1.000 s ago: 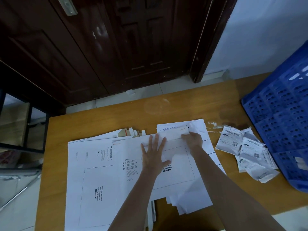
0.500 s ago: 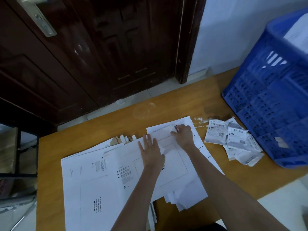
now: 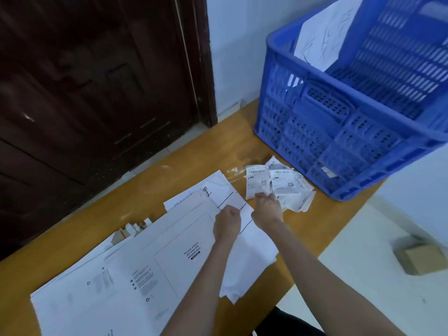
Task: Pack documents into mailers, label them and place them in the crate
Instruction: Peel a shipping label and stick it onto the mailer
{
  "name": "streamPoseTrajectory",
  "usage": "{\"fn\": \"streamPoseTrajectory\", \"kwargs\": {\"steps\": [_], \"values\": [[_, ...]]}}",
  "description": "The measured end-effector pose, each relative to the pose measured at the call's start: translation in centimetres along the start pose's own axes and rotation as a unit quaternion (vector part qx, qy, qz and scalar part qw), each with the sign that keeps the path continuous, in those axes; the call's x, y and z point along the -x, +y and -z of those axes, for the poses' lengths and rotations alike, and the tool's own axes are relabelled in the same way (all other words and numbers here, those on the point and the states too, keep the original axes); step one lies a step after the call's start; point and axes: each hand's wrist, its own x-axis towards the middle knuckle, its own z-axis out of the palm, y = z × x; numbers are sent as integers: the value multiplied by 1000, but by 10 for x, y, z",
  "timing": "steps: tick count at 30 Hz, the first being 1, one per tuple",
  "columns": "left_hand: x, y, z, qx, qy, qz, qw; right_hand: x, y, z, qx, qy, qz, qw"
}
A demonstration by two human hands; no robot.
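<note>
A white mailer (image 3: 184,238) printed with a waybill box lies on top of a spread of more mailers (image 3: 84,299) on the wooden table (image 3: 169,180). My left hand (image 3: 228,221) sits at its right edge with fingers curled, pinching that edge. White document sheets (image 3: 252,251) with ruled lines stick out underneath on the right. My right hand (image 3: 266,207) reaches past them, its fingertips touching the near edge of a loose pile of shipping labels (image 3: 281,183). The blue crate (image 3: 339,132) stands behind the labels, with a white mailer (image 3: 322,40) leaning inside it.
A dark wooden door (image 3: 97,81) is beyond the table's far edge. Small cardboard pieces (image 3: 131,230) poke out behind the mailer stack. A cardboard box (image 3: 419,258) sits on the floor to the right of the table.
My right hand left the mailer's top corner and moved right to the label pile. My left hand went from lying flat on the mailer to curled at its right edge. The view swung right.
</note>
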Motion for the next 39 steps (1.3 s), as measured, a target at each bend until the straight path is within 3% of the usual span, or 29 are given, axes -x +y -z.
{"fn": "streamPoseTrajectory", "kwargs": {"steps": [4, 8, 10, 13, 16, 20, 24, 31, 39], "values": [[0, 3, -8, 138, -18, 30, 990, 10, 5, -1, -53, 49, 36, 997], [6, 15, -3, 367, -2, 73, 927, 23, 5, -3, -100, 135, 92, 981], [9, 19, 2, 423, 6, 80, 903, 28, 1, -5, -135, 187, 117, 966], [12, 19, 8, 438, 21, 74, 896, 38, -7, -2, -163, 242, 144, 946], [15, 15, 12, 435, 35, 70, 897, 39, -14, 1, -178, 176, 152, 956], [18, 9, 18, 438, 48, 72, 895, 40, -21, 8, -259, 93, 73, 959], [19, 3, 23, 434, 52, 74, 896, 43, -29, 18, -307, 67, 49, 948], [25, 4, 34, 412, -17, 91, 906, 39, -34, 15, -338, 56, 17, 939], [28, -7, 39, 453, -42, 109, 884, 34, -34, 10, -333, 31, 21, 942]]}}
